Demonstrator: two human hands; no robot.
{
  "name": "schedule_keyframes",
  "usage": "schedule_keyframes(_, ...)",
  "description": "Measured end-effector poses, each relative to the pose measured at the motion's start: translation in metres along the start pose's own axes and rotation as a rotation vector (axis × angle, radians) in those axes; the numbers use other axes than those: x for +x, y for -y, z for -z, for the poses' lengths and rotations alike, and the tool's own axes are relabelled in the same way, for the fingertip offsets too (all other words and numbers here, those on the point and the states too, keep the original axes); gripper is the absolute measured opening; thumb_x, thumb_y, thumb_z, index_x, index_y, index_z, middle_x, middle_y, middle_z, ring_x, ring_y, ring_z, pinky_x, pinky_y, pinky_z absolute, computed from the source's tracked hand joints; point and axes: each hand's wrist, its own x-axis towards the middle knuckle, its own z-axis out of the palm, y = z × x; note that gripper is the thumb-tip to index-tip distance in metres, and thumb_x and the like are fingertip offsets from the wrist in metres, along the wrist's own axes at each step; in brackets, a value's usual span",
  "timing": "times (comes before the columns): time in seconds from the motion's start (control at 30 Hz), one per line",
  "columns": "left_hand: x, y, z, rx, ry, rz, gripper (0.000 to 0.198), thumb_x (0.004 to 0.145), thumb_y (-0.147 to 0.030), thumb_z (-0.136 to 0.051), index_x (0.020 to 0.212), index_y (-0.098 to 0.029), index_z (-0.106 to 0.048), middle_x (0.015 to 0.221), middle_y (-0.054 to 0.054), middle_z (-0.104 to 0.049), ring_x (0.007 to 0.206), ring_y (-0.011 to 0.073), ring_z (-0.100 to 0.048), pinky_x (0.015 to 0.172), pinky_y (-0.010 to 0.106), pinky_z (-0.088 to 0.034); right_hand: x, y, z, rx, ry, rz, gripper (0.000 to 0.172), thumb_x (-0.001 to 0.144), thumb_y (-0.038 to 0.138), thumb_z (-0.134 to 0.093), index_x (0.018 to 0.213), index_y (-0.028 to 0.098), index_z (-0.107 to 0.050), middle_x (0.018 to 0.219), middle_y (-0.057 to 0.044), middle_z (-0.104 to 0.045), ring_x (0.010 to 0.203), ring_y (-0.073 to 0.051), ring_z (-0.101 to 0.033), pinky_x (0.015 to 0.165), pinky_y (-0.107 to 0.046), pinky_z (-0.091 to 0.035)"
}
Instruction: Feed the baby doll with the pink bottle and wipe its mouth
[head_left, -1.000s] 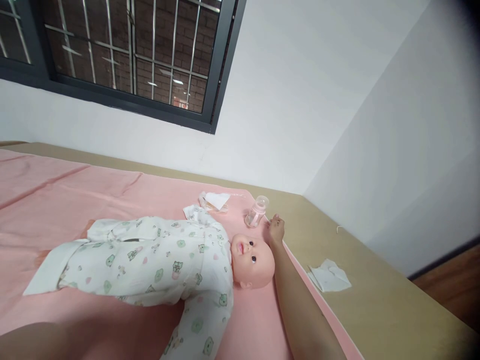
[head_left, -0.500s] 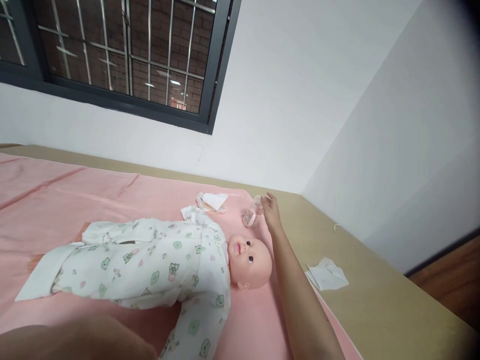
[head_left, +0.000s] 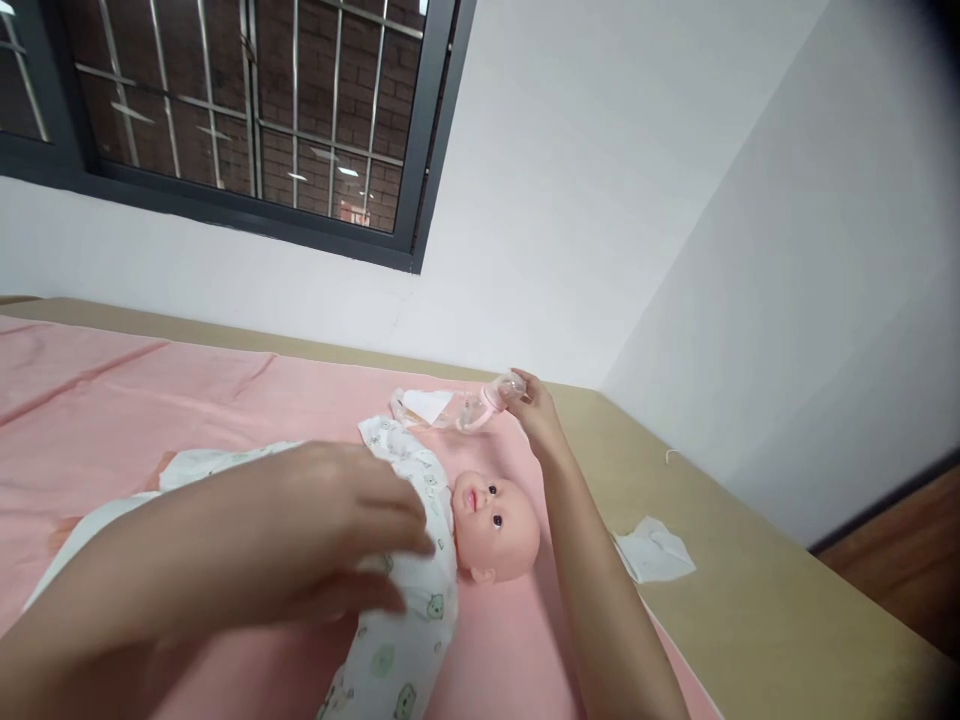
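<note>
A baby doll in a white printed sleepsuit lies on its back on a pink sheet, head to the right. My right hand reaches past the doll's head and grips a clear baby bottle by its top, lifted and tilted above the sheet. My left hand hovers over the doll's chest, close to the camera, fingers stretched out and holding nothing.
A crumpled white cloth lies on the sheet behind the bottle. Another white cloth lies on the tan mattress to the right. White walls and a dark barred window stand behind.
My right hand closed on the bottle and lifted it, tipping it sideways. My left hand rose from the lower left edge and now covers the doll's body.
</note>
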Motion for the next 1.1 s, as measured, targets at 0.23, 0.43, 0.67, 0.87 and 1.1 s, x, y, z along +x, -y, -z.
schedule_keyframes(0.23,0.023,0.057,-0.003,0.039,-0.232,0.386,0.046,0.092,-0.034,-0.045,0.137,-0.029,-0.041,0.130,0.003,-0.059,0.114,0.0231,-0.058,0.090,0.033,-0.047,-0.058,0.090,-0.042,0.208,0.304,0.141,0.054,0.072,0.044,-0.075,0.119,0.026,-0.055,0.115,-0.005,-0.061,0.106,-0.021,-0.058,0.095,-0.039,-0.047)
schedule_keyframes(0.43,0.027,0.061,-0.006,-0.014,-0.163,0.388,0.054,0.081,-0.039,-0.057,0.132,-0.025,-0.044,0.111,0.003,-0.066,0.097,0.0244,-0.062,0.074,0.029,-0.046,-0.104,0.122,-0.075,0.337,0.431,0.162,0.052,0.072,0.044,-0.076,0.116,0.028,-0.054,0.113,-0.004,-0.060,0.107,-0.021,-0.057,0.088,-0.035,-0.052)
schedule_keyframes(0.67,0.027,0.068,-0.007,0.076,-0.055,0.356,0.020,0.076,-0.024,-0.051,0.096,-0.023,-0.055,0.092,0.000,-0.066,0.088,0.0227,-0.060,0.083,0.034,-0.041,-0.111,0.120,-0.083,0.290,0.483,0.089,0.058,0.061,0.042,-0.084,0.110,0.026,-0.058,0.119,-0.005,-0.059,0.108,-0.022,-0.058,0.088,-0.038,-0.054)
schedule_keyframes(0.87,0.025,0.073,-0.008,0.189,0.013,0.383,0.019,0.068,-0.017,-0.048,0.086,-0.022,-0.048,0.077,0.001,-0.060,0.077,0.0236,-0.056,0.063,0.029,-0.039,-0.109,0.123,-0.080,0.208,0.450,0.049,0.050,0.057,0.038,-0.086,0.099,0.023,-0.065,0.113,-0.005,-0.063,0.098,-0.020,-0.062,0.082,-0.036,-0.056)
schedule_keyframes(1.1,0.028,0.064,-0.002,0.157,0.022,0.374,0.020,0.062,-0.009,-0.046,0.075,-0.022,-0.038,0.067,-0.002,-0.051,0.062,0.0172,-0.051,0.052,0.025,-0.031,-0.110,0.125,-0.078,0.233,0.481,0.020,0.050,0.056,0.032,-0.087,0.099,0.021,-0.067,0.115,-0.006,-0.064,0.101,-0.021,-0.063,0.083,-0.035,-0.056)
